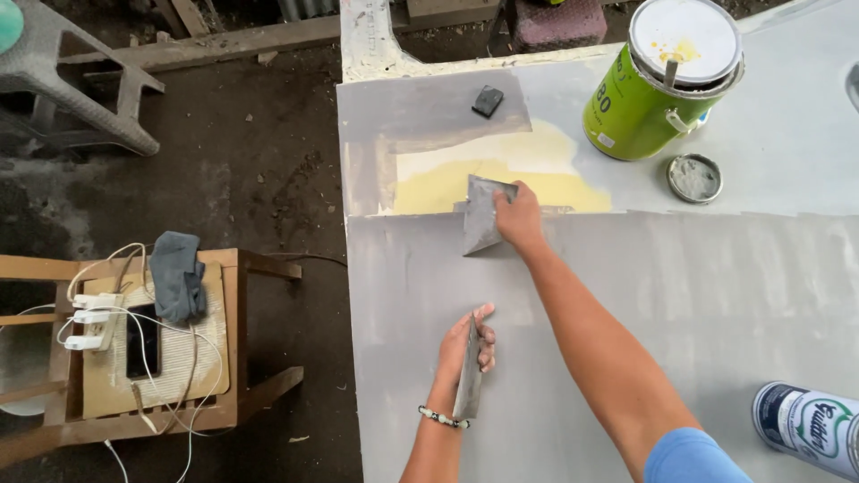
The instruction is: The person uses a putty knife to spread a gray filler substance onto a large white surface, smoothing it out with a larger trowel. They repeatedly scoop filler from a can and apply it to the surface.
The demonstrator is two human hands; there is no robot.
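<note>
Worktop point(716, 304): large grey panel, putty-coated, streaky; a yellow bare patch point(501, 183) lies just beyond the right hand. Dirt floor point(242, 179) to the left of both hands. Wooden stool point(224, 394) left of the left hand carries a power strip point(89, 324), white cables and a grey rag point(176, 275).

Right hand point(519, 217): clenched on a scraper point(481, 215), blade flat on the worktop at the patch edge; blade spreads left and toward the person, long axis roughly near-far.

Left hand point(467, 344): grasping a second scraper point(468, 376) edge-on, long axis near-far, blade toward the person, over the worktop, nearer than the right hand.

Beyond and right of the right hand: green can point(649, 98), small lid point(694, 177). Dark block point(488, 101) straight beyond.
</note>
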